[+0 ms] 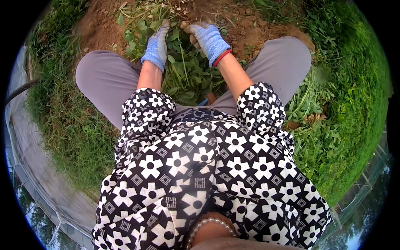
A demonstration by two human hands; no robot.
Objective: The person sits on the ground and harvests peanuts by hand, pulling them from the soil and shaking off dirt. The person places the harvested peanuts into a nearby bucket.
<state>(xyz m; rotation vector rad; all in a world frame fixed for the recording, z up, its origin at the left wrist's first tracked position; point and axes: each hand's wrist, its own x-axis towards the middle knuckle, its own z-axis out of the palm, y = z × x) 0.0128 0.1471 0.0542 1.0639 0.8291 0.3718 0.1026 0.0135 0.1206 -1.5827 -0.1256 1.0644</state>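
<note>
Both my hands wear blue knit gloves with soiled, greyish palm and finger coating. My left hand (157, 45) is held edge-on against a heap of uprooted leafy plants (140, 29); its fingers are mostly hidden, so its hold is unclear. My right hand (206, 39) has its fingers curled, their tips near a tangle of roots (193, 11) with small pale bits, at the top edge. Whether something small sits in those fingertips cannot be made out. More green stems and leaves (190, 72) lie between my legs, below both hands.
Loose brown soil (250, 29) spreads ahead. Pulled plants (306, 103) lie beside my right knee, with dense green growth (353, 109) beyond. Grass (68, 140) and a pale sheet-like strip (34, 143) are on the left. A small blue object (203, 102) shows near my lap, partly hidden.
</note>
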